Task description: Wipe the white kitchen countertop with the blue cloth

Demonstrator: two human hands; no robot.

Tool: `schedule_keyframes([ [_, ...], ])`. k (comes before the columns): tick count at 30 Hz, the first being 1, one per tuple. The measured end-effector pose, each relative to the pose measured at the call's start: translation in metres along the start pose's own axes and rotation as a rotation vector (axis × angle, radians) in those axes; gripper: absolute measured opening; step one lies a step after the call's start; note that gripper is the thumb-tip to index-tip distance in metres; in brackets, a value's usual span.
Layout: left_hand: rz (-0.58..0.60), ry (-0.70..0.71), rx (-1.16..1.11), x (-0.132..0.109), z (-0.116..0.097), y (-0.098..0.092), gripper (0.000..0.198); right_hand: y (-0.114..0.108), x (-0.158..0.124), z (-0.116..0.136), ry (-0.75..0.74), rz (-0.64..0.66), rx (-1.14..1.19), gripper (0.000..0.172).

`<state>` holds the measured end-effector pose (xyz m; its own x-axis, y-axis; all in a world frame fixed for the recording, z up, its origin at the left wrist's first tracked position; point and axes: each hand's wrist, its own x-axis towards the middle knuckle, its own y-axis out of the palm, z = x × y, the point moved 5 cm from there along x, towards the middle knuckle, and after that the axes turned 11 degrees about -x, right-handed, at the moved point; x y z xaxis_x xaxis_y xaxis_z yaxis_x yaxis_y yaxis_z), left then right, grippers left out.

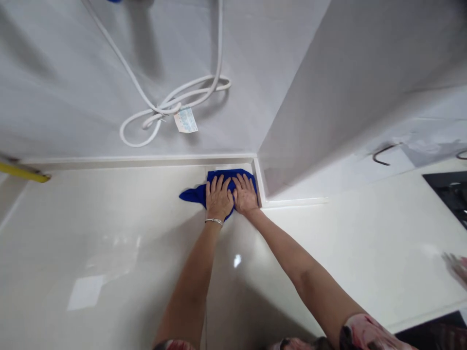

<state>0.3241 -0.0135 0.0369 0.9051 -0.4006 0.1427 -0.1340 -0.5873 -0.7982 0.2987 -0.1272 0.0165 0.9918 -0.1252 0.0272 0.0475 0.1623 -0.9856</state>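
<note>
A blue cloth (pixel 195 194) lies on the glossy white counter (pixel 120 214), pushed into the corner where the back wall meets a jutting wall. My left hand (pixel 219 197) rests flat on its middle, fingers stretched forward, with a thin bracelet (pixel 214 221) at the wrist. Beside it, my right hand (pixel 245 193) presses on the cloth's right part, fingers extended, close to the low white edging (pixel 259 182). The two thumbs almost meet. One pointed end of the cloth sticks out to the left of my left hand.
A looped white cable (pixel 140 131) with a paper tag (pixel 186 120) hangs against the back wall. At far left is a yellow bar (pixel 25 171). Rightward are a metal hook (pixel 383 154) and a black panel (pixel 447 192). Blurred fingers (pixel 456 266) show at the right edge.
</note>
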Motion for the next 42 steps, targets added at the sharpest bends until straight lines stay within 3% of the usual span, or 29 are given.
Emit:
schedule_keyframes([
  [4,-0.01,0.017,-0.032,0.037,0.007,0.0,0.053,0.004,0.03,-0.004,0.036,-0.048,-0.002,0.057],
  [8,-0.08,0.019,-0.048,0.058,0.012,-0.002,0.048,0.011,0.049,-0.007,0.087,-0.078,-0.014,0.055],
  [13,-0.101,0.051,-0.03,0.056,0.013,-0.003,0.049,0.013,0.051,-0.006,0.083,-0.117,0.026,0.055],
  [17,-0.05,0.064,0.019,0.034,0.012,-0.003,0.054,0.008,0.037,0.001,0.017,-0.086,0.055,0.056],
  [21,-0.074,0.107,0.066,-0.013,0.005,-0.008,0.055,0.003,-0.004,0.01,-0.032,-0.048,0.046,0.057],
  [28,-0.086,0.201,0.12,-0.108,-0.02,-0.008,0.055,-0.01,-0.118,0.009,-0.151,-0.117,0.085,0.058],
  [34,-0.032,0.325,0.148,-0.17,-0.055,0.009,0.054,-0.023,-0.21,-0.014,-0.096,-0.112,0.122,0.058],
  [42,-0.017,0.43,0.155,-0.229,-0.079,0.035,0.054,-0.027,-0.288,-0.033,-0.051,-0.114,0.135,0.059],
])
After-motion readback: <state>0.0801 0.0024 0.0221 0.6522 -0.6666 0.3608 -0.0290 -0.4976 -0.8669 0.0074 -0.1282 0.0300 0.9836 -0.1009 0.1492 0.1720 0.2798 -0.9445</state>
